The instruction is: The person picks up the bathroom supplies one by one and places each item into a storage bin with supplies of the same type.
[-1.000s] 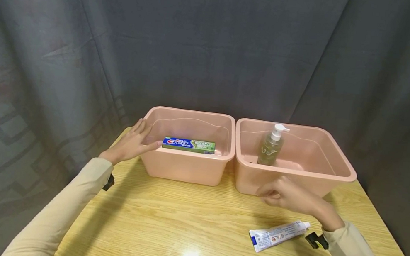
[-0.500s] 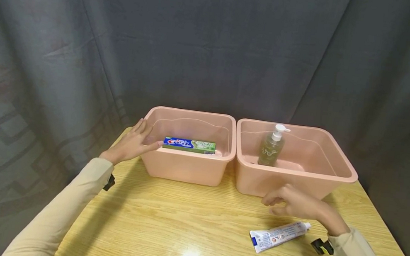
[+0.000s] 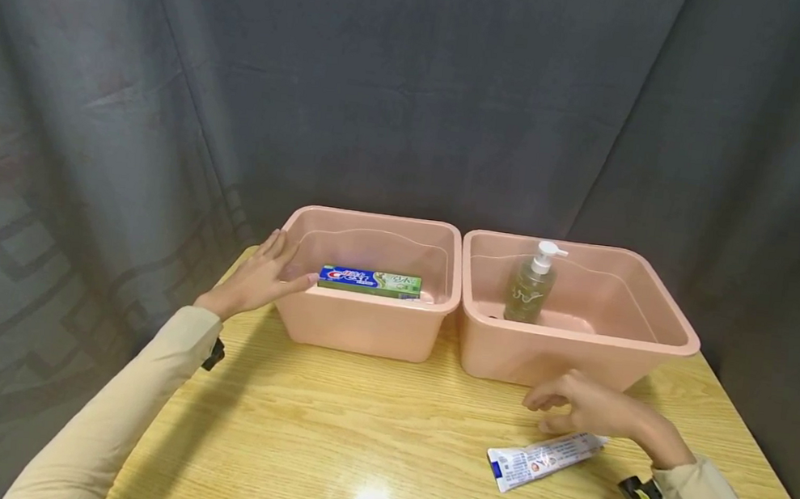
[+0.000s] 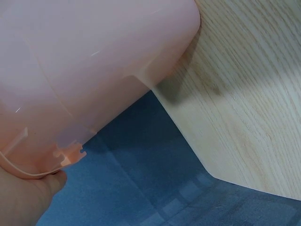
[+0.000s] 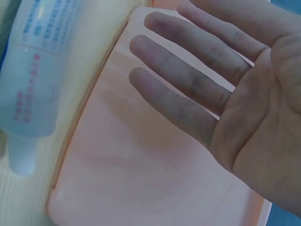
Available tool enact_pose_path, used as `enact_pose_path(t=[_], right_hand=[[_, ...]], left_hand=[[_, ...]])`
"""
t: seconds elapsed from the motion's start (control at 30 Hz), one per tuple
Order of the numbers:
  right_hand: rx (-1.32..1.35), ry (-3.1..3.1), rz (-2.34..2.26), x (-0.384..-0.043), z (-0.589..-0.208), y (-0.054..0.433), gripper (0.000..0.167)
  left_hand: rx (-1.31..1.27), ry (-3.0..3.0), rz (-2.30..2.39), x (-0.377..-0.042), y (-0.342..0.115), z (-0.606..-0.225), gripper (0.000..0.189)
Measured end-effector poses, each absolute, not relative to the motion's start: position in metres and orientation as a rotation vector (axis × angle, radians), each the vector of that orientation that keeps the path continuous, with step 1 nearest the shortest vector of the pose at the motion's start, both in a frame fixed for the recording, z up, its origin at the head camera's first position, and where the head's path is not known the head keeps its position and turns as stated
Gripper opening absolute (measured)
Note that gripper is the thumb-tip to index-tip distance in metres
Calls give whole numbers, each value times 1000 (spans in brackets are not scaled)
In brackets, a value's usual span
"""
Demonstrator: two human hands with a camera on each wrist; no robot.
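Observation:
Spread over the left corner of the left pink bin (image 3: 362, 327), my left hand (image 3: 254, 276) rests on the rim, thumb along the front edge. The left wrist view shows part of this hand (image 4: 26, 197) against the rim. Inside that bin lies a blue and green toothpaste box (image 3: 370, 281). My right hand (image 3: 592, 405), fingers loosely bent and holding nothing, hovers beside a white toothpaste tube (image 3: 539, 462) and overlaps its cap end in the head view. Its open palm (image 5: 254, 117) shows in the right wrist view, with the tube to the left.
A greenish pump bottle (image 3: 530, 288) with a white pump stands in the right pink bin (image 3: 542, 358), which is beside the left one. Both bins sit on a wooden table (image 3: 322, 428). A grey curtain (image 3: 417, 89) hangs behind.
My right hand has moved right and nearer to me, from the front of the right bin to the tube's cap end, its fingers loosening. My left hand has stayed put.

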State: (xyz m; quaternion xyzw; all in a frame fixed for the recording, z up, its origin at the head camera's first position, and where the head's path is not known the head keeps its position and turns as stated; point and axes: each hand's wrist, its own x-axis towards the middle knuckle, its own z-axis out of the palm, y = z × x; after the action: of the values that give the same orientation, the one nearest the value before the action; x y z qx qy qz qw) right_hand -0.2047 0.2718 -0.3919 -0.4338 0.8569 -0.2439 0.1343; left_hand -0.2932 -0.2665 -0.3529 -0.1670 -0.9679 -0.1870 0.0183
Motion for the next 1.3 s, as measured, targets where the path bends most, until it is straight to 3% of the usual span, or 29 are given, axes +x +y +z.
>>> enact_pose_path(t=[1.3], right_hand=[[-1292, 2340, -767, -203, -419, 304, 50]], left_hand=[[-510, -2998, -571, -293, -267, -353, 98]])
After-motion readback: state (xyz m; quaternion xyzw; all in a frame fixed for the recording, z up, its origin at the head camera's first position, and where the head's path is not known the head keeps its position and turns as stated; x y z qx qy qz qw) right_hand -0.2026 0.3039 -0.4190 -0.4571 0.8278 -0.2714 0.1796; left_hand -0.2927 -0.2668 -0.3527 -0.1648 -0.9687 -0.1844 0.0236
